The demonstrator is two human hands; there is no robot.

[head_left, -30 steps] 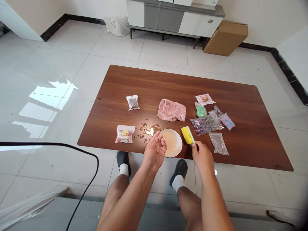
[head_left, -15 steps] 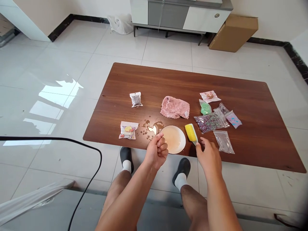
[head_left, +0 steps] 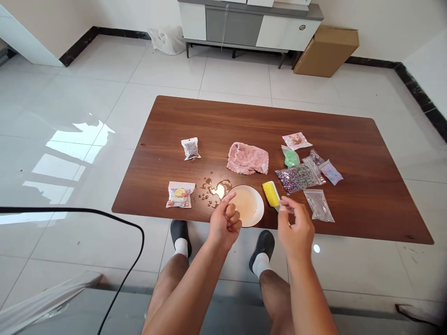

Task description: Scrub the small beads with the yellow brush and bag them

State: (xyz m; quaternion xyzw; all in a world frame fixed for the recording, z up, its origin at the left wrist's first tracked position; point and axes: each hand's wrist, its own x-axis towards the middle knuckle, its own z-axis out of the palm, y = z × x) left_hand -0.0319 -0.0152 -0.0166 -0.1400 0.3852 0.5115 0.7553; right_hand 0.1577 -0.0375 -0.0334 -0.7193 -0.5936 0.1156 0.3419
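Observation:
My left hand (head_left: pixel 225 222) is closed, its fingers curled in and the thumb side up, over the left edge of a white bowl (head_left: pixel 259 215) of cloudy liquid. Whatever is inside that fist, if anything, is hidden. My right hand (head_left: pixel 296 225) hovers at the handle end of a brush with yellow bristles (head_left: pixel 270 194), thumb and forefinger apart. Part of the brush handle is covered by the fingers. Left of the bowl, a puddle of spilled water (head_left: pixel 219 190) and droplets wet the brown table (head_left: pixel 209 121).
Behind the bowl lies a pink cloth (head_left: pixel 247 158). On the right are a bag of dark beads (head_left: pixel 296 178), a green packet (head_left: pixel 291 158), and a clear zip bag (head_left: pixel 318 204). A cartoon packet (head_left: pixel 180 194) and a small grey packet (head_left: pixel 191 149) lie left.
My right hand has lifted slightly off the brush handle, with thumb and forefinger more raised. My left hand stays closed by the bowl. The whole view has shifted a little.

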